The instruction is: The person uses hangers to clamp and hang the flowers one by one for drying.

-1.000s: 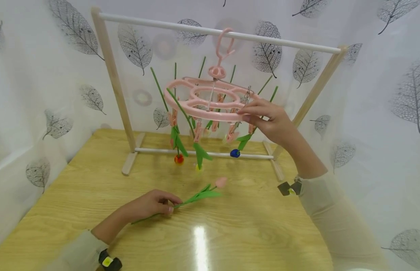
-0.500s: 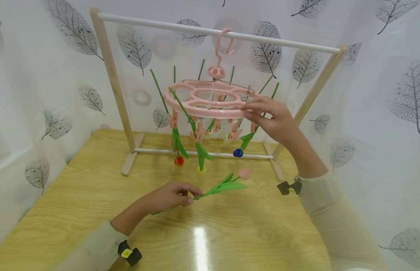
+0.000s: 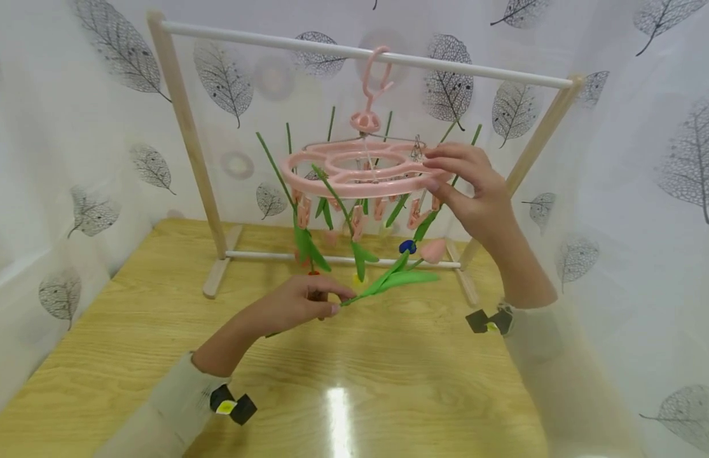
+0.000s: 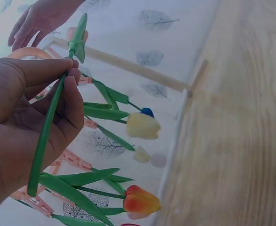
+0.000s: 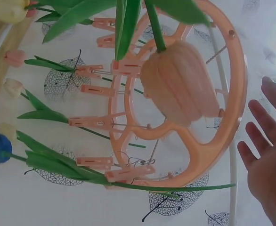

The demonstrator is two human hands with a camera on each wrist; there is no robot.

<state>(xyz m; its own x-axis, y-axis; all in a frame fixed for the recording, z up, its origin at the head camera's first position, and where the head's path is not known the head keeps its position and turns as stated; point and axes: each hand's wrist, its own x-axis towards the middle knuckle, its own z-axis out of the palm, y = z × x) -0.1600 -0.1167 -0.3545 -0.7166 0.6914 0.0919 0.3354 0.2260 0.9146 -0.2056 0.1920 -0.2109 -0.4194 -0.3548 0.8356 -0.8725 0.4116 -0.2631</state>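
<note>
My left hand (image 3: 294, 305) pinches the green stem of an artificial pink tulip (image 3: 432, 251) between thumb and fingers. The bloom points up and right, just below the hanger's clips. In the left wrist view the stem (image 4: 46, 136) runs down past the palm. A pink round clip hanger (image 3: 365, 189) hangs by its hook from the rack's top bar. My right hand (image 3: 480, 191) is at the hanger's right side, fingers extended; the right wrist view shows those fingers (image 5: 258, 139) spread beside the ring. Several tulips hang bloom-down from the clips, including a blue one (image 3: 407, 246) and an orange-red one (image 4: 142, 202).
The rack has wooden side posts (image 3: 188, 140), a white top bar (image 3: 245, 37) and a white lower bar (image 3: 262, 256). It stands on a wood-grain table (image 3: 131, 356). A white curtain with leaf prints (image 3: 606, 178) surrounds the table.
My left hand has lifted the pink tulip up and rightward toward the hanger. The hanger has turned and shifted slightly, and my right hand's fingers have come off its rim and spread.
</note>
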